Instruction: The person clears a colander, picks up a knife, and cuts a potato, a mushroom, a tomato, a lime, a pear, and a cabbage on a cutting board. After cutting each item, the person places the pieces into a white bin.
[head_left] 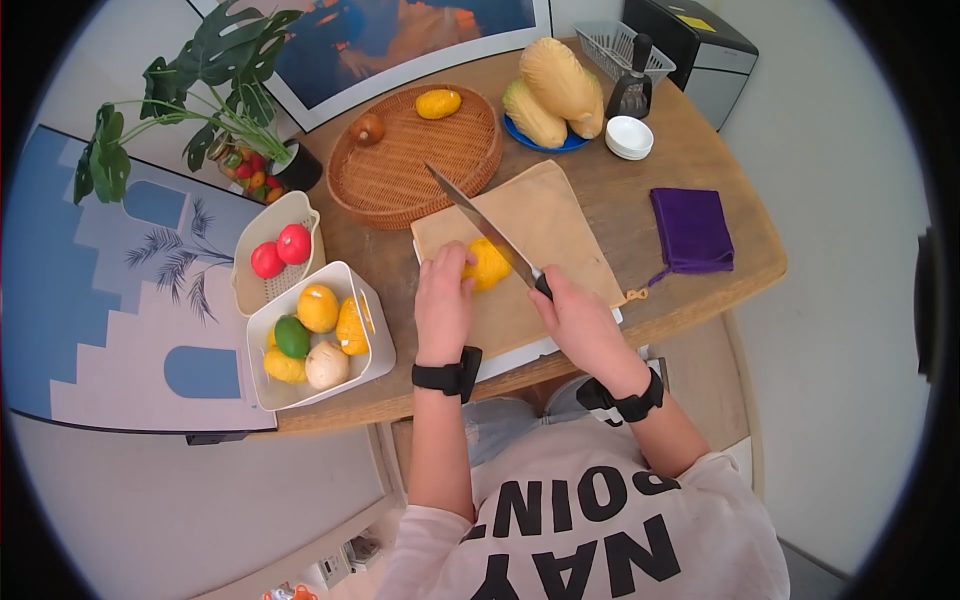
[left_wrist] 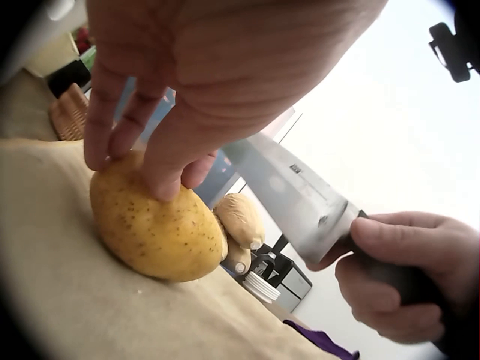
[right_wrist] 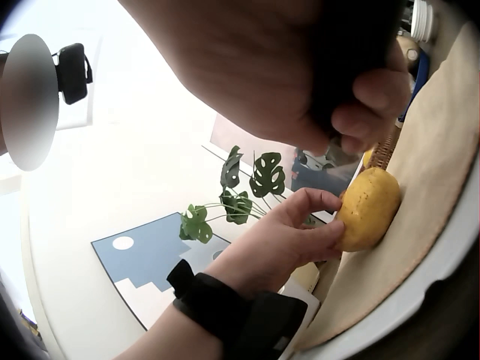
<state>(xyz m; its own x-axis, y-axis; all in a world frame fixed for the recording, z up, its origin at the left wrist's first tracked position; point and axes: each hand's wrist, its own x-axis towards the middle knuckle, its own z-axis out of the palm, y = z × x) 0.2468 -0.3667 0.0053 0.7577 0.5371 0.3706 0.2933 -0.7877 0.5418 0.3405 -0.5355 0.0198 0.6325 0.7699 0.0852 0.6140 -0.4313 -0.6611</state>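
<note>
A yellow, brown-speckled potato (left_wrist: 154, 225) lies on the brown-covered cutting board (head_left: 545, 215). My left hand (head_left: 443, 300) pinches it from the left, with thumb and fingertips on its upper side in the left wrist view. In my right hand (head_left: 585, 325) is the black handle of a kitchen knife (head_left: 487, 226). Its broad blade points up and left in the head view, passing across the far right side of the potato. The left wrist view shows the blade (left_wrist: 281, 191) raised beside the potato, behind the left fingers.
A white bin (head_left: 380, 345) of mixed produce and a cream basket (head_left: 243, 285) with two red items stand left. Behind the board is a wicker tray (head_left: 360, 190) holding an onion and a yellow item. Further right are squashes (head_left: 558, 80), white bowls (head_left: 629, 138) and a purple cloth (head_left: 692, 230).
</note>
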